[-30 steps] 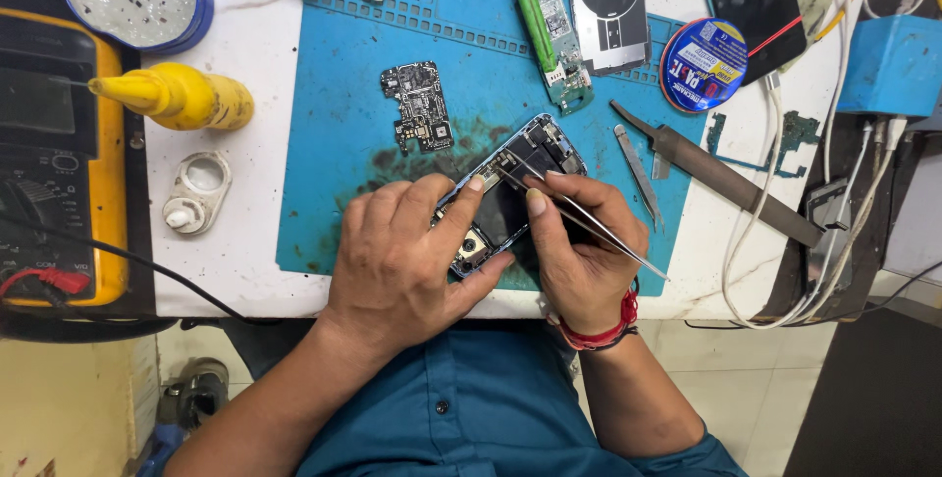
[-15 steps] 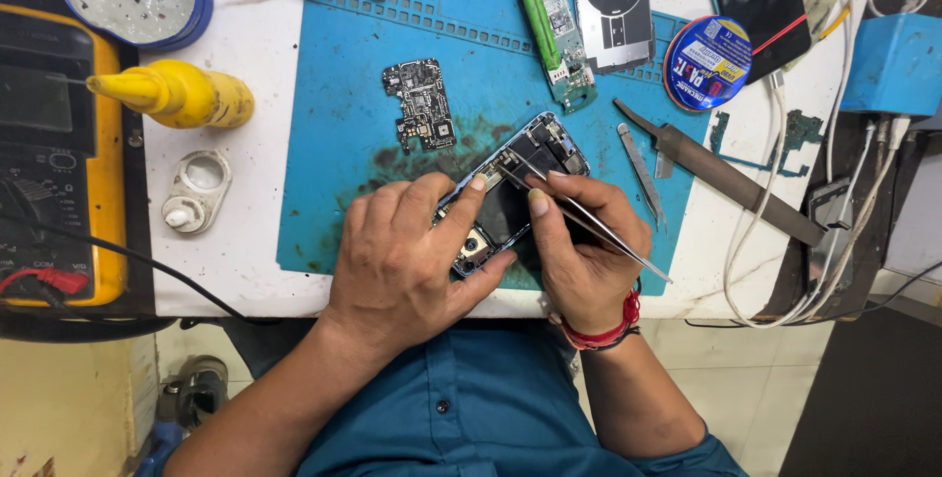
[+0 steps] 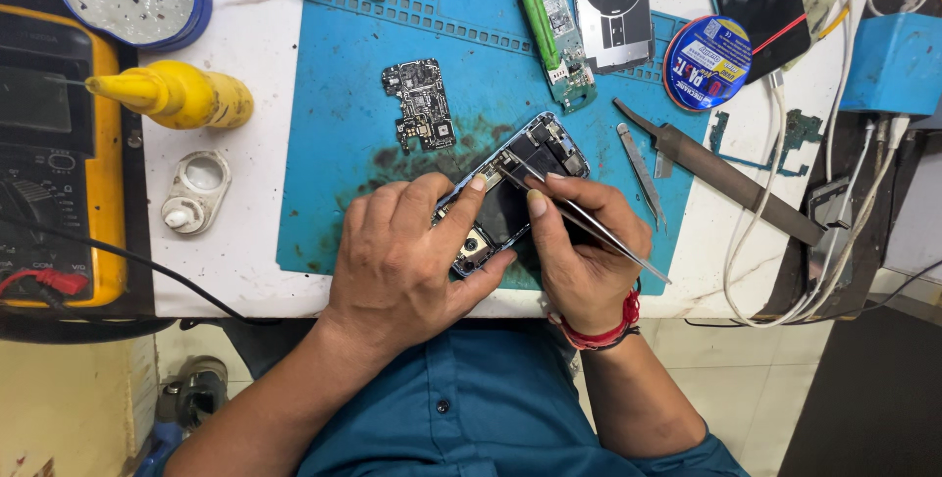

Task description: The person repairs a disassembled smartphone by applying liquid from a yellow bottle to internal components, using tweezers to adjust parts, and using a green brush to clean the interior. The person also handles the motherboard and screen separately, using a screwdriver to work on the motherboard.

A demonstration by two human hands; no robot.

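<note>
Little changes from the earlier frames: left hand (image 3: pixel 397 261) still clamps the opened black phone chassis (image 3: pixel 510 192) at frame centre, right hand (image 3: pixel 579 251) still pinching thin metal tweezers (image 3: pixel 589 225) inside it.

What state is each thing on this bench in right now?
Opened phone: back off, insides exposed, held down by left hand.
Tweezers: pinched in right hand, tips inside the phone.
Circuit board: removed, lying loose on blue mat.
Yellow bottle: lying on its side.

The person wears a teal buttoned shirt (image 3: pixel 471 408) and a red thread wristband (image 3: pixel 599 332).
</note>
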